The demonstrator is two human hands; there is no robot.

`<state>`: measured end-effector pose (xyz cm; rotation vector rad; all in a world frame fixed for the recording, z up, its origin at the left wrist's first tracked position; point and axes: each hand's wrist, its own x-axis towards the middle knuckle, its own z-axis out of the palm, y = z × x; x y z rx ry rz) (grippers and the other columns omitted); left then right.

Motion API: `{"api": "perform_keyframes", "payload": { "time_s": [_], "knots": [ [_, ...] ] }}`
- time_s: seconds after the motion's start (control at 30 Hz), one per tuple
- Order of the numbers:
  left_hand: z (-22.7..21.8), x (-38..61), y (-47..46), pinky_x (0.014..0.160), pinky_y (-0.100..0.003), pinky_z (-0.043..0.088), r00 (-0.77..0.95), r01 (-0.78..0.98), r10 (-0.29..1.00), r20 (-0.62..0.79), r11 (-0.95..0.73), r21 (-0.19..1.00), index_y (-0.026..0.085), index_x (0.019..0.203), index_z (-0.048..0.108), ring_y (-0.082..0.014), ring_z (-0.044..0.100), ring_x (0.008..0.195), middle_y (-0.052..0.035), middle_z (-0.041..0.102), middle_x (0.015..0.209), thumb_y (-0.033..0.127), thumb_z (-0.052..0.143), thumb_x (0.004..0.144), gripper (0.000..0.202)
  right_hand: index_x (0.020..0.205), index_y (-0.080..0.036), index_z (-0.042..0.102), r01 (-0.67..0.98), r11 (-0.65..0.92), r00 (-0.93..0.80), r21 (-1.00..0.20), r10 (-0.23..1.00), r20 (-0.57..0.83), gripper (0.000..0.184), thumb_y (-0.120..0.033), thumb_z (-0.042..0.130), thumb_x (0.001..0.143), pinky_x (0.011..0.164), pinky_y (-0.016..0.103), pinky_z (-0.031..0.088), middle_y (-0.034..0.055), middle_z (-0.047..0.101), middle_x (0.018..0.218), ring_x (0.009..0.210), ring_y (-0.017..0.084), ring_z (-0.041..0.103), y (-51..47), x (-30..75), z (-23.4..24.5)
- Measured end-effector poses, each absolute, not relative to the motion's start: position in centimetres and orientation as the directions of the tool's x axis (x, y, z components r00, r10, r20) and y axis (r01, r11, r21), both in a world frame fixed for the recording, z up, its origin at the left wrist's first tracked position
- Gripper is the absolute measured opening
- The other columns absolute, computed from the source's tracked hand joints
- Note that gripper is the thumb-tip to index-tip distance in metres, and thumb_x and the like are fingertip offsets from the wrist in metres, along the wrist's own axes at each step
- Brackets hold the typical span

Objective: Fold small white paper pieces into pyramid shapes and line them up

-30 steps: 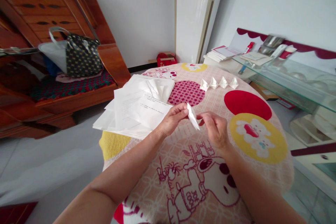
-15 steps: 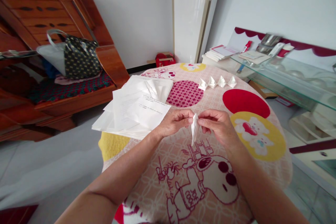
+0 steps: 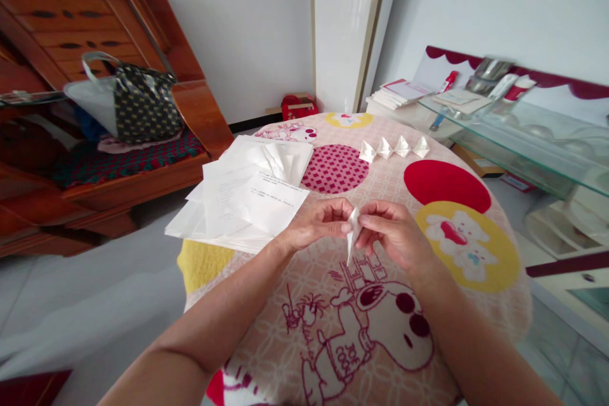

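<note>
Both my hands meet over the middle of a round table covered with a pink cartoon cloth (image 3: 371, 336). My left hand (image 3: 316, 225) and my right hand (image 3: 394, 235) pinch the top of a small folded white paper piece (image 3: 352, 238), which hangs point-down between them. A spread stack of white paper sheets (image 3: 242, 196) lies to the left of my left hand. Several small folded white paper shapes (image 3: 394, 148) stand in a row at the table's far side.
A wooden bench (image 3: 118, 139) with a dotted bag (image 3: 143, 104) stands at the left. A tall white appliance (image 3: 345, 25) is against the far wall. A glass shelf (image 3: 523, 133) with books and containers runs along the right. Grey floor lies at the left.
My right hand has come in and pinched the folded paper piece together with my left. The piece has turned from slanted to hanging upright, point down.
</note>
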<state>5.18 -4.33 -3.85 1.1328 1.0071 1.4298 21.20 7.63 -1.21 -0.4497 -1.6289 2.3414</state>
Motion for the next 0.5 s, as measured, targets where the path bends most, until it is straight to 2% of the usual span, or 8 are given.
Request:
{"api": "perform_keyframes", "payload": {
  "time_s": [0.1,0.23,0.4,0.5],
  "knots": [
    [-3.7,5.8,-4.2,0.066,-0.024,0.046,-0.097,-0.214,0.984,0.149,-0.167,0.962,0.017,0.093,0.059,-0.0112,0.062,0.071,0.0009,0.065,0.078,0.043,0.089,0.075,0.044,0.078,-0.018,0.071,-0.061,-0.328,-0.905,-0.943,0.417,-0.086,0.021,-0.033,0.084,0.075,0.038,0.02,0.052,0.0035,0.075,0.061,0.048,0.017,0.07,7.5,21.0,-1.5],
    [-3.6,6.2,-4.1,0.064,-0.023,0.046,-0.163,-0.197,0.975,0.154,-0.185,0.963,0.017,0.09,0.058,-0.0098,0.059,0.069,0.0015,0.062,0.077,0.041,0.087,0.079,0.039,0.077,-0.018,0.071,-0.066,-0.338,-0.899,-0.939,0.428,-0.091,0.021,-0.034,0.085,0.074,0.039,0.02,0.052,0.0032,0.075,0.06,0.046,0.016,0.069,7.5,20.9,-1.6],
    [-3.8,6.2,-4.1,0.062,-0.022,0.046,-0.224,-0.197,0.958,0.181,-0.227,0.954,0.017,0.101,0.058,-0.0095,0.059,0.068,0.0001,0.063,0.082,0.041,0.082,0.083,0.039,0.076,-0.018,0.07,-0.052,-0.336,-0.881,-0.941,0.459,-0.116,0.026,-0.039,0.086,0.073,0.038,0.02,0.051,0.0044,0.075,0.062,0.045,0.015,0.067,7.6,20.9,-1.5],
    [-3.8,6.5,-4.2,0.06,-0.022,0.045,-0.266,-0.112,0.938,0.222,-0.259,0.959,0.018,0.102,0.054,-0.0098,0.058,0.067,0.0005,0.064,0.08,0.038,0.082,0.083,0.039,0.075,-0.018,0.071,-0.057,-0.3,-0.863,-0.952,0.494,-0.104,0.028,-0.041,0.087,0.072,0.038,0.02,0.05,0.0028,0.073,0.059,0.044,0.014,0.066,7.5,20.9,-1.5]
  ]
}}
